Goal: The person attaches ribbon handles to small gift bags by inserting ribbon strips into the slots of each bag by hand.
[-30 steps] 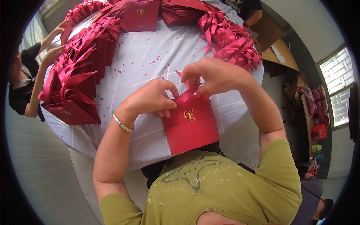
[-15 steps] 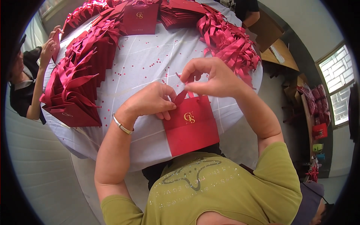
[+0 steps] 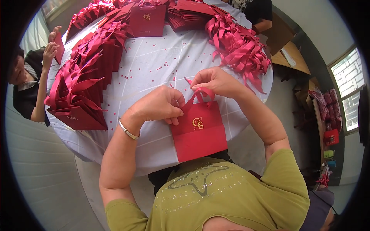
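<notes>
A flat red paper gift bag (image 3: 199, 140) with a gold emblem lies at the table's near edge, its ribbon end toward the middle of the table. My right hand (image 3: 219, 81) is closed, pinching the red ribbon (image 3: 204, 92) that loops above the bag's top edge. Beside the top left corner of the bag, my left hand (image 3: 162, 103) is closed, with thumb and forefinger on the ribbon's left part. Its lower fingers lie against the bag's edge. A ribbon tip (image 3: 188, 80) sticks out left of my right fingertips.
Red bags with ribbons (image 3: 83, 84) stand in a long row at left. More bags (image 3: 189, 17) and a ribbon heap (image 3: 243, 48) line the far and right sides. Small red dots are scattered over the white tablecloth (image 3: 146, 82). A person (image 3: 32, 81) at left holds a red bag; another arm (image 3: 262, 25) is far right.
My right fingers have closed together on the ribbon, which now arches in a loop over the bag's top. My left hand stays at the corner. The whole view has shifted slightly.
</notes>
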Available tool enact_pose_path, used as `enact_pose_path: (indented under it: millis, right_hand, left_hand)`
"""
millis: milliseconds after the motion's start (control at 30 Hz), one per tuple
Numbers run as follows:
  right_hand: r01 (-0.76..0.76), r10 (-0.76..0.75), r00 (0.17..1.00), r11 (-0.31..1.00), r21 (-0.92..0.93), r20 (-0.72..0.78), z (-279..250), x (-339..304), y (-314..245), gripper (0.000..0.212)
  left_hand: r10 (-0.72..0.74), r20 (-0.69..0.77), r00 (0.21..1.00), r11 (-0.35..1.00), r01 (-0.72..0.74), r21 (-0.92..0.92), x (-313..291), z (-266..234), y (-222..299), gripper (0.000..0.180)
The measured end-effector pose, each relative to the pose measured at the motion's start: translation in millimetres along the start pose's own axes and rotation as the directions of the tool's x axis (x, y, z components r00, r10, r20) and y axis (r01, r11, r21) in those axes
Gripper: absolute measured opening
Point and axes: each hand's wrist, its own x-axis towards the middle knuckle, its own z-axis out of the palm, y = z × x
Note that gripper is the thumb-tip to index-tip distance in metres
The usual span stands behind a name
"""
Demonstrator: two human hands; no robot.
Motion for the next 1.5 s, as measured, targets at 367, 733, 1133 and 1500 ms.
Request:
enact_pose_path:
  millis: [367, 733, 1133, 1500]
  right_hand:
    - [0.090, -0.022, 0.965, 0.964, -0.251, 0.261, 12.4, 16.4, -44.9, 0.016]
    - [-0.104, 0.217, 0.843, 0.964, -0.246, 0.493, 16.9, 30.7, -41.1, 0.023]
    - [-0.288, 0.329, 0.884, 0.943, -0.167, 0.333, 27.1, 37.6, -4.3, 0.031]
    - [-0.111, 0.111, 0.942, 0.994, -0.018, 0.317, 7.1, 17.0, -25.4, 0.026]
  left_hand:
    - [0.109, -0.214, 0.971, 0.994, -0.103, 0.040, -16.0, 14.9, 17.9, 0.006]
    - [0.186, -0.228, 0.956, 0.977, -0.156, 0.143, -18.8, 27.1, 22.4, 0.004]
    - [0.218, -0.239, 0.946, 0.972, -0.188, 0.143, -12.5, 29.7, 16.3, 0.005]
    - [0.205, -0.281, 0.937, 0.976, -0.173, 0.134, -12.0, 28.1, 16.4, 0.008]
